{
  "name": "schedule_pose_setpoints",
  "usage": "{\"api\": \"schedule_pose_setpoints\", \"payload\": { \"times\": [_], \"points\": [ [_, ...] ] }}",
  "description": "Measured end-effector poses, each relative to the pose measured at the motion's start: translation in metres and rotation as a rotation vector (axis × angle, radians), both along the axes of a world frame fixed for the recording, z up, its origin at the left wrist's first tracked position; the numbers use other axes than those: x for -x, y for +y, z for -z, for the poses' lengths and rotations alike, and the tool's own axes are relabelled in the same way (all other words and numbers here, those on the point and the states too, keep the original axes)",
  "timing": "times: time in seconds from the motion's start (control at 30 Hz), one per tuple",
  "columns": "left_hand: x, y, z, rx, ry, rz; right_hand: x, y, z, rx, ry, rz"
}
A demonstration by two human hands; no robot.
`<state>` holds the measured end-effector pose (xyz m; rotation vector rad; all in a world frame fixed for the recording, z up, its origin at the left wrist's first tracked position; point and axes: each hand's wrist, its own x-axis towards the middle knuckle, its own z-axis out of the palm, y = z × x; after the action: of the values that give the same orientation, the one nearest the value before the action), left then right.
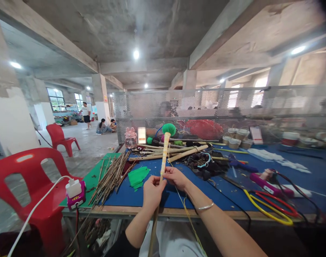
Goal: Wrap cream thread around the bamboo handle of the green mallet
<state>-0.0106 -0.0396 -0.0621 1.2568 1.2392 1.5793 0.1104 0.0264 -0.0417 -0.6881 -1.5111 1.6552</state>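
Upright before me is a long stick, its upper part wrapped in pale yellow and white strip, with a round green ball on its top end. My left hand is closed around the stick just below the wrapping. Slightly higher, my right hand pinches the stick at the wrapping's lower end. A thin yellowish string trails down past my right hand towards my lap; whether the fingers also hold it is hidden. Green cloth lies left of the stick, beside a bundle of thin brown sticks.
The blue-topped table carries thicker poles, dark fibre scraps, red-and-yellow-handled shears, a purple glue gun and a purple power strip. A perforated metal screen stands behind. Red chairs stand left; people are farther back.
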Motion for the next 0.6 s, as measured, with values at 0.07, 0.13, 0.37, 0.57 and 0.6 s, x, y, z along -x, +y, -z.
{"api": "schedule_pose_setpoints", "payload": {
  "times": [0.07, 0.13, 0.37, 0.57, 0.6],
  "points": [
    [0.0003, -0.0001, -0.0014, 0.053, -0.09, 0.088, 0.0018, -0.0022, -0.0022, 0.04, 0.023, -0.03],
    [0.0015, -0.0005, -0.003, 0.087, -0.144, 0.163, 0.0023, -0.0036, -0.0038, 0.072, 0.02, -0.061],
    [0.0031, -0.0005, -0.0029, -0.034, 0.103, 0.025, 0.0004, 0.0029, 0.0044, 0.022, -0.073, -0.02],
    [0.0019, -0.0005, -0.0069, 0.03, 0.025, 0.068, -0.0003, -0.0029, 0.0001, 0.059, -0.009, -0.045],
    [0.0027, -0.0006, -0.0075, 0.057, -0.036, 0.114, -0.0007, -0.0044, -0.0016, 0.072, 0.007, -0.071]
  ]
}}
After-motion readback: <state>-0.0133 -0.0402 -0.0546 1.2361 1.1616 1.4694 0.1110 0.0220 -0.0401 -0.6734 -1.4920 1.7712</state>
